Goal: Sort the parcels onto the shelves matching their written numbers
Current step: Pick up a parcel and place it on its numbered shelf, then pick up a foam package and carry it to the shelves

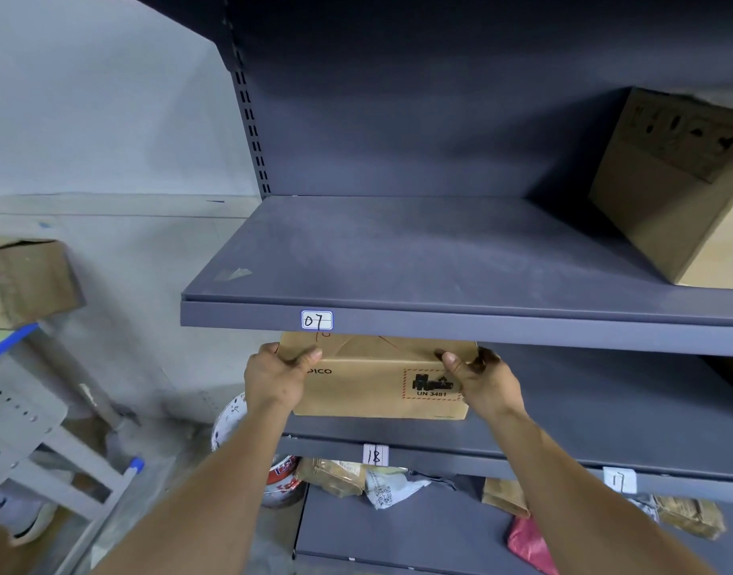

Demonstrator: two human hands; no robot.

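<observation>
Both hands are on the cardboard box [377, 388], which sits in the gap under the shelf tagged 07 [316, 319]. It is at or just above the lower shelf [584, 412], whose front edge carries the 18 tag [375, 455].

Here's the worry: the red writing [325, 334] on the box top is half hidden under the upper shelf's lip and I can't read it. If it doesn't match this level, the parcel lands in the wrong slot.

Second risk is clearance, and it looks tight. Push in with the box tipped up and its top edge could catch that front lip and jam.

The box is also near the front of the lower shelf, so letting go too soon might let it slide off toward the loose parcels [381, 487] on the level below.

Now the pose: both arms stretched forward, roughly parallel. The left hand [275, 379] grips the box's top left corner, thumb across the top face, fingers round the side out of sight. The right hand [481, 381] mirrors it on the top right corner, thumb on top, gripping too. Whether the base touches the shelf, can't tell from here
</observation>
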